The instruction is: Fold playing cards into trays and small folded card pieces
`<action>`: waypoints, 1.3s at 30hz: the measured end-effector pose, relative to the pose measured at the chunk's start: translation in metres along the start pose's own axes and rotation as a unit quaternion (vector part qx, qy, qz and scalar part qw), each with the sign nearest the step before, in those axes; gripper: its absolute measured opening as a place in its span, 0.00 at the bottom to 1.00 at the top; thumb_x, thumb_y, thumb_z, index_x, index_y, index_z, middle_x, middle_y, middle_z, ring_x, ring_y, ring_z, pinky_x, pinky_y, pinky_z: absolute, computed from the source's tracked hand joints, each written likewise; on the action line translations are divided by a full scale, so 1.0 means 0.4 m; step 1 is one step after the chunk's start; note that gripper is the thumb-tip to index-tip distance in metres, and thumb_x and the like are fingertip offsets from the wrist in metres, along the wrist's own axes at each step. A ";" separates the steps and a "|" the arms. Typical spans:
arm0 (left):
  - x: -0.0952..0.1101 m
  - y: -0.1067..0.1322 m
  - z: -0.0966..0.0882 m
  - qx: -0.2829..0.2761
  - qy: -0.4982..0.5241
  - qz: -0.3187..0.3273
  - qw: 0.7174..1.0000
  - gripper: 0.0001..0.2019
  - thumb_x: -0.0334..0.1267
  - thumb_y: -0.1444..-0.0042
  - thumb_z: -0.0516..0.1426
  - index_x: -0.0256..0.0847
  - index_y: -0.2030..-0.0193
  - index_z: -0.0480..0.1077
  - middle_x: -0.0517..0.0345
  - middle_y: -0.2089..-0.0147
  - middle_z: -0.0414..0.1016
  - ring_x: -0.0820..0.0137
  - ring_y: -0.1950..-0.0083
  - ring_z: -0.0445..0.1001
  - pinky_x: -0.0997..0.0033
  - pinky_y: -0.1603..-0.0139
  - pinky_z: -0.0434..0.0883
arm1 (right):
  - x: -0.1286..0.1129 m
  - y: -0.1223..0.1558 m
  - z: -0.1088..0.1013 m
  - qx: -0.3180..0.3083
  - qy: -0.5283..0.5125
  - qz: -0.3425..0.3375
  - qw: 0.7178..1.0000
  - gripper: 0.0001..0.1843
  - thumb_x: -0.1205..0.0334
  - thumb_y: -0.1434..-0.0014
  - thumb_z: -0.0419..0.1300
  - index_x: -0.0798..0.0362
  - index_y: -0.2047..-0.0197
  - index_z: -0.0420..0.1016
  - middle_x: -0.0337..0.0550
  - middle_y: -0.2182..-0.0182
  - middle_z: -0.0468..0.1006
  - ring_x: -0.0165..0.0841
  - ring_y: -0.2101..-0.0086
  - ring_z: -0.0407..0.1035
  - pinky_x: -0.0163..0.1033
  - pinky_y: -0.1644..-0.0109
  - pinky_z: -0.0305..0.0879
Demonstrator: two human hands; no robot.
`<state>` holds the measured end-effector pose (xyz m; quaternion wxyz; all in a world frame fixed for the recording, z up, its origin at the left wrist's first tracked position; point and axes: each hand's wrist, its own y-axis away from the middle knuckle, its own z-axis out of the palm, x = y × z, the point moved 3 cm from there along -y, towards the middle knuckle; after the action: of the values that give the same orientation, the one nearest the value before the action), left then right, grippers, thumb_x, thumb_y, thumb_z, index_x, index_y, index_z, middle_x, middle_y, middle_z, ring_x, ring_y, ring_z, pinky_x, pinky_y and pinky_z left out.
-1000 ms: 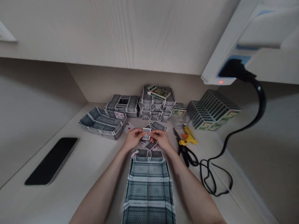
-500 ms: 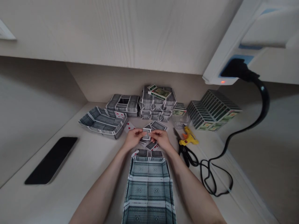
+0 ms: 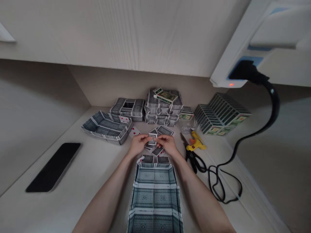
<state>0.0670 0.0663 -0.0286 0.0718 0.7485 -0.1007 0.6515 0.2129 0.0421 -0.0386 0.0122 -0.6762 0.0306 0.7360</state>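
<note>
My left hand (image 3: pixel 138 144) and my right hand (image 3: pixel 167 144) meet over the desk, and both pinch one small folded playing card (image 3: pixel 152 139) between their fingertips. Loose cards (image 3: pixel 162 131) lie on the desk under and beyond the hands. A long tray built from grey-backed playing cards (image 3: pixel 155 194) rests between my forearms, its far end just below the hands.
A second card tray (image 3: pixel 106 127) sits at the left, with stacks of folded card pieces (image 3: pixel 163 108) and rows of card boxes (image 3: pixel 220 116) behind. A yellow glue gun (image 3: pixel 196 142), black scissors (image 3: pixel 194 160) and a black cable (image 3: pixel 224 181) lie right. A black phone (image 3: pixel 54 166) lies left.
</note>
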 end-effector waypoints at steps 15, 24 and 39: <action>0.008 0.006 0.004 0.014 0.020 -0.029 0.999 0.15 0.47 0.60 0.58 0.35 0.77 0.71 0.63 0.81 0.66 0.78 0.80 0.59 0.78 0.79 0.56 | -0.007 0.005 -0.002 0.002 0.017 0.006 1.000 0.13 0.54 0.62 0.64 0.56 0.77 0.73 0.35 0.88 0.69 0.24 0.86 0.60 0.31 0.81 0.57; 0.008 0.010 0.005 0.019 0.049 -0.034 0.998 0.16 0.48 0.63 0.60 0.34 0.79 0.70 0.64 0.84 0.64 0.79 0.81 0.58 0.78 0.80 0.55 | -0.008 0.009 -0.001 -0.003 0.008 0.010 1.000 0.12 0.55 0.62 0.65 0.56 0.78 0.72 0.35 0.88 0.69 0.24 0.87 0.60 0.31 0.81 0.57; 0.010 0.012 0.006 0.047 0.011 -0.014 0.999 0.13 0.45 0.61 0.59 0.35 0.82 0.67 0.65 0.84 0.62 0.79 0.81 0.57 0.79 0.80 0.55 | -0.007 0.010 0.000 -0.021 0.012 0.005 1.000 0.12 0.54 0.61 0.64 0.56 0.78 0.72 0.36 0.88 0.70 0.24 0.87 0.60 0.31 0.81 0.56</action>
<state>0.0688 0.0607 -0.0249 0.0472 0.7450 -0.0588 0.6627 0.2130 0.0383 -0.0355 -0.0060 -0.6852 0.0182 0.7281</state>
